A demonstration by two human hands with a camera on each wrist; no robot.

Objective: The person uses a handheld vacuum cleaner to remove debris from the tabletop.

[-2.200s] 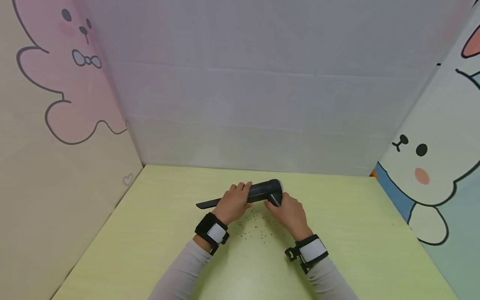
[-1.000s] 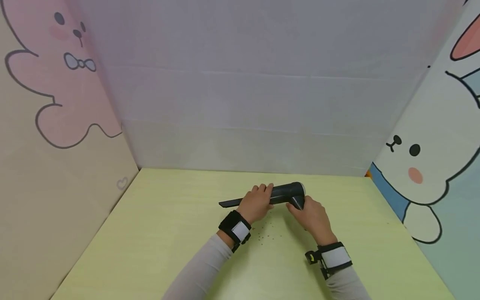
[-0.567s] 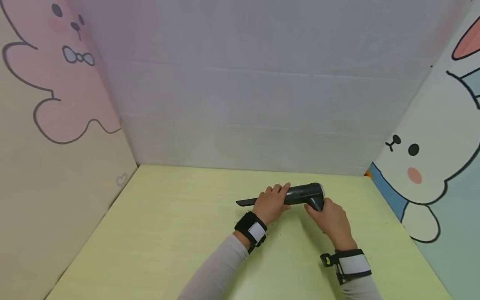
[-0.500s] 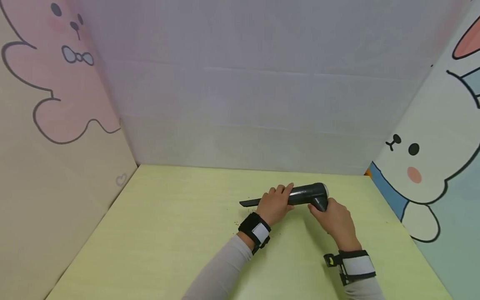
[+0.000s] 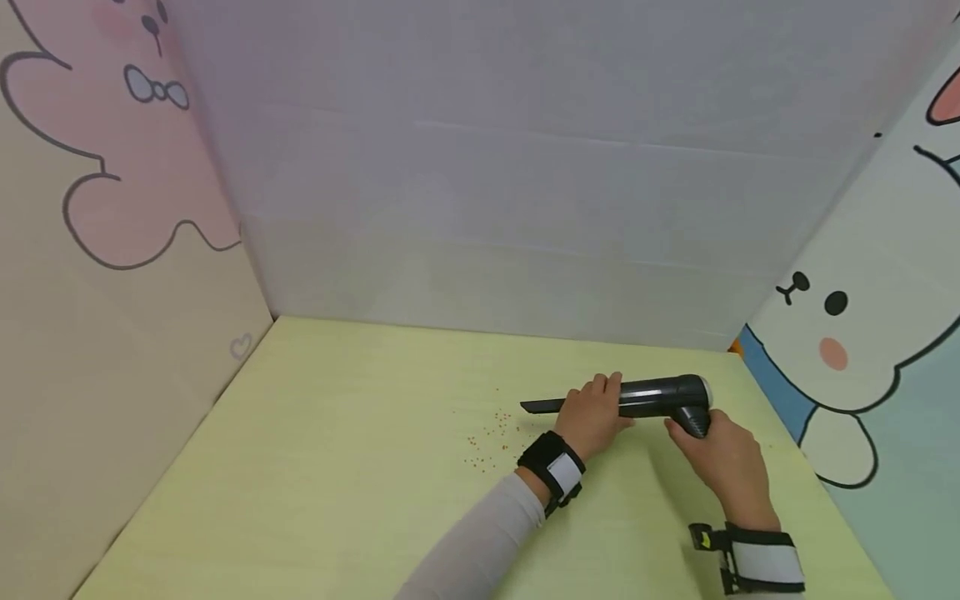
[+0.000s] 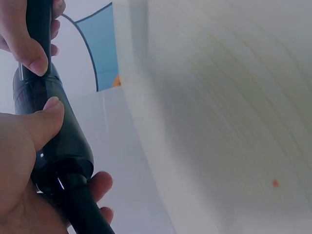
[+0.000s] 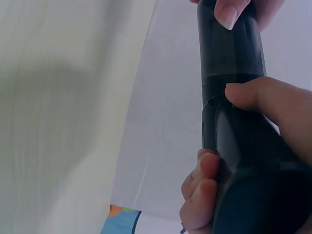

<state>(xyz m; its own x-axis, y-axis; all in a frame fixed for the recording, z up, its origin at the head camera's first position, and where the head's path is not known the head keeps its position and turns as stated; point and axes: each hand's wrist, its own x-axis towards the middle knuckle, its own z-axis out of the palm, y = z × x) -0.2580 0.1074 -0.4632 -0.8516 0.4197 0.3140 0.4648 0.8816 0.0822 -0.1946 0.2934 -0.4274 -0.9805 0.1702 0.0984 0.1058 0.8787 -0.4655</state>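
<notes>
A black handheld vacuum cleaner (image 5: 660, 396) is held over the pale table in the head view, its long narrow nozzle (image 5: 538, 407) pointing left. My left hand (image 5: 591, 419) grips its front end near the nozzle; in the left wrist view the thumb lies along the dark body (image 6: 68, 131). My right hand (image 5: 726, 462) grips the handle at the rear, with fingers curled around it in the right wrist view (image 7: 197, 195). Small reddish crumbs (image 5: 504, 447) lie scattered on the table left of and below the nozzle tip. The left hand partly hides the vacuum's front.
The yellow-green table (image 5: 337, 467) reaches back to a pale wall sheet (image 5: 480, 208). Side panels with cartoon animals, a pink one (image 5: 161, 192) on the left and a white one (image 5: 847, 350) on the right, border it. Each wrist wears a black strap.
Both hands have carried the vacuum cleaner to the right across the table. Crumbs that were under or behind the hands now show left of the nozzle. The view has shifted slightly.
</notes>
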